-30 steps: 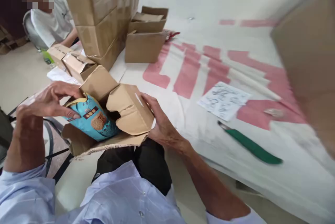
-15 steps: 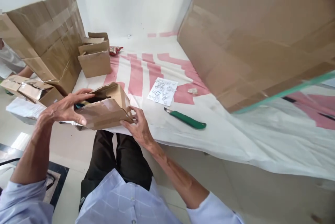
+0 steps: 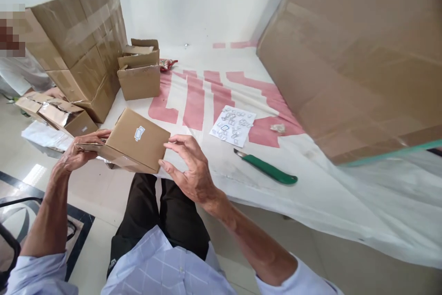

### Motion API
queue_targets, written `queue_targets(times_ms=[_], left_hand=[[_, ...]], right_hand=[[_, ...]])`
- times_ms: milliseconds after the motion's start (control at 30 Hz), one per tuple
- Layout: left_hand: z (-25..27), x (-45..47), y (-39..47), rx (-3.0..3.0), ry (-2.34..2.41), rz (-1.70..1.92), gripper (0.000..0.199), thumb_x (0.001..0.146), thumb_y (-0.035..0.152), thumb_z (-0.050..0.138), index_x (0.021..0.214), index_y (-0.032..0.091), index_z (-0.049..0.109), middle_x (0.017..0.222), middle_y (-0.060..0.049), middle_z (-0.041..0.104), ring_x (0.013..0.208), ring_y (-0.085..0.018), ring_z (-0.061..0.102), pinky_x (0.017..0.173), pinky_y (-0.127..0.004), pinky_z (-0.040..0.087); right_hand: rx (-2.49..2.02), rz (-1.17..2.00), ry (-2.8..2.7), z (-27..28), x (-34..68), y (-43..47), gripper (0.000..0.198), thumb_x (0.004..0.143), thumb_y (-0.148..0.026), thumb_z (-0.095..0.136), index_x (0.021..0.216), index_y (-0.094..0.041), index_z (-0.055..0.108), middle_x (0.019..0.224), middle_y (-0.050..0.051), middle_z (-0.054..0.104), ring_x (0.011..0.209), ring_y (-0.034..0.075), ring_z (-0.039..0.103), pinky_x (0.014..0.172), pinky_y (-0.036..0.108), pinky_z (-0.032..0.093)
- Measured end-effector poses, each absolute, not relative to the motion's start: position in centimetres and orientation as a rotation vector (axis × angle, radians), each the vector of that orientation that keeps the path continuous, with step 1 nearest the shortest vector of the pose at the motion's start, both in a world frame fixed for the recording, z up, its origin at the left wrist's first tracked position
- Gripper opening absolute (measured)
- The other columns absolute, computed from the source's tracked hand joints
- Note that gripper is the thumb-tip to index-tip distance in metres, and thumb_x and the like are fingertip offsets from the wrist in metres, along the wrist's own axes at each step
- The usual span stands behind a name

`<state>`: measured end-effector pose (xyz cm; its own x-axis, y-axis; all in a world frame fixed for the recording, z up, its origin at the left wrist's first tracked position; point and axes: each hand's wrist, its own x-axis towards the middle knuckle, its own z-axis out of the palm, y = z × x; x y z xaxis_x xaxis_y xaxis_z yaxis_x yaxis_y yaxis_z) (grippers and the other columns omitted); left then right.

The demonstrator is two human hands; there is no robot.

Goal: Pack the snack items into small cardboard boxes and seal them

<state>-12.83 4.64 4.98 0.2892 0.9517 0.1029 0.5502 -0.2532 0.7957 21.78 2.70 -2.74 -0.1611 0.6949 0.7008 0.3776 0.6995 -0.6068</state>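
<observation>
"What are the two hands holding?"
"One small cardboard box [image 3: 147, 150], tilted at the table's [image 3: 229, 177] near edge: left hand [image 3: 80, 151] grasping its flap end, right hand [image 3: 191, 170] half-curled at the opposite edge (gripping or not, I can't tell)."
"Nearby?"
"One green-handled utility knife [image 3: 269, 170], one marked paper sheet [image 3: 233, 125]."

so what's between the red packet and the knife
In the head view, the white sheet lies between packet and knife, with cloth showing around it.

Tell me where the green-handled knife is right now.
In the head view, the green-handled knife lies on the white part of the table cover, to the right of the right hand and just below the printed sheet.
</observation>
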Motion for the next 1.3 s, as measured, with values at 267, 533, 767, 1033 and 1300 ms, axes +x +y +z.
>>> queue_targets(times_ms=[267,533,767,1033,1300], left_hand=[[4.5,-13.0,5.1,2.09,1.145,0.733,0.019,0.076,0.02,0.074,0.092,0.022,0.083,0.15,-0.01,0.071,0.144,-0.043,0.063,0.119,-0.059,0.054],[4.3,-12.6,4.8,2.116,1.13,0.734,0.011,0.08,0.026,0.08,0.088,0.02,0.084,0.147,-0.017,0.072,0.132,-0.044,0.072,0.109,-0.057,0.059],[3.6,-12.7,5.5,2.233,1.079,0.76,0.015,0.083,0.037,0.081,0.089,0.023,0.085,0.139,-0.017,0.077,0.126,-0.04,0.076,0.111,-0.055,0.059],[1.0,-9.7,6.0,2.029,1.57,1.304,0.054,0.079,0.034,0.08,0.132,0.023,0.075,0.133,-0.012,0.078,0.129,-0.037,0.071,0.115,-0.06,0.054],[-0.3,-5.2,4.2,1.873,1.366,1.397,0.113,0.076,0.076,0.084,0.17,0.04,0.033,0.178,-0.014,0.034,0.163,-0.047,0.034,0.108,-0.06,0.058]], right_hand=[[-0.76,0.364,-1.9,0.6,20.4,4.9,0.015,0.095,-0.025,0.079,0.109,-0.027,0.073,0.107,0.007,0.071,0.102,0.026,0.07,0.091,0.045,0.065],[-0.768,0.461,-1.915,1.5,20.8,5.3,0.016,0.093,-0.024,0.081,0.107,-0.026,0.073,0.107,0.006,0.07,0.101,0.025,0.07,0.09,0.042,0.064],[-0.745,0.599,-1.945,1.5,20.8,6.3,0.046,0.097,-0.037,0.077,0.14,-0.029,0.064,0.14,0.01,0.067,0.131,0.029,0.065,0.111,0.051,0.058],[-0.939,0.747,-1.731,-0.7,20.3,4.2,0.053,0.1,-0.051,0.07,0.146,-0.028,0.056,0.136,0.013,0.07,0.118,0.029,0.07,0.088,0.043,0.064],[-0.993,0.651,-1.716,-1.8,21.0,3.2,0.055,0.104,-0.056,0.064,0.149,-0.028,0.051,0.14,0.014,0.067,0.117,0.029,0.069,0.09,0.045,0.063]])
